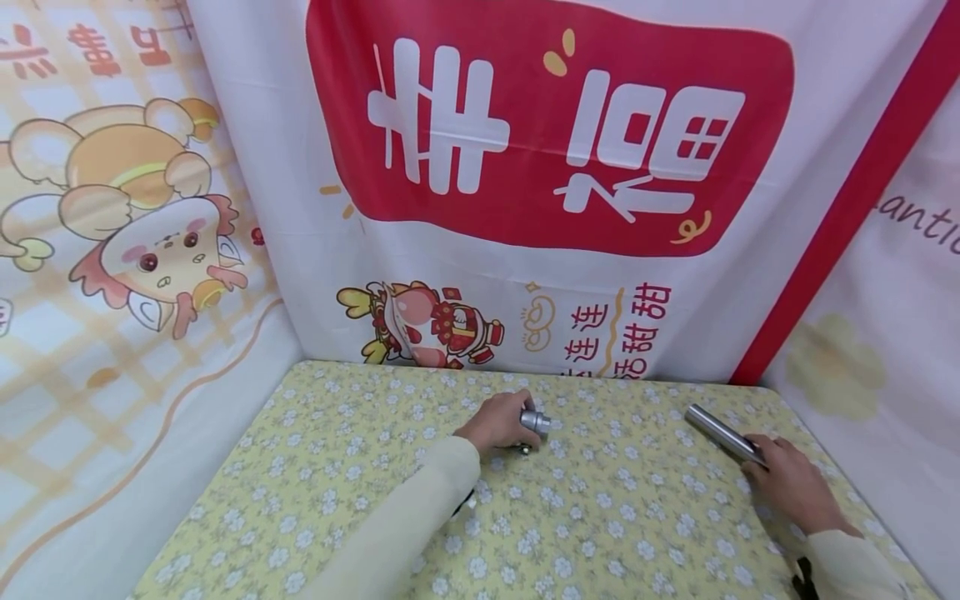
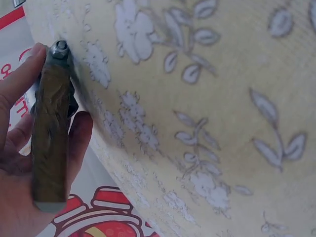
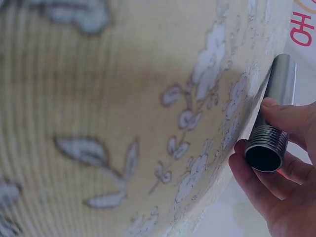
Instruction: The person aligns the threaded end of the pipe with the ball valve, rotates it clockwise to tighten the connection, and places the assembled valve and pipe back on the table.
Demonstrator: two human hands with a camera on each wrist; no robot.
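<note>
Around mid-table my left hand (image 1: 501,423) grips a silver metal ball valve (image 1: 535,422), its narrower end pointing right. The left wrist view shows the valve's long brownish lever (image 2: 51,128), with a nut (image 2: 60,46) at its upper end; fingers and thumb hide much of the body. Over at the table's right side, my right hand (image 1: 797,483) holds a straight steel pipe (image 1: 720,430) by its near end. Seen from the right wrist, thumb and fingers pinch the pipe close to its threaded, hollow end (image 3: 270,136), while the far end points away, low along the cloth.
A yellow floral cloth (image 1: 570,517) covers the table. Behind it hangs a white and red printed curtain (image 1: 480,267). Printed fabric walls stand close on the left (image 1: 150,367) and right (image 1: 877,358).
</note>
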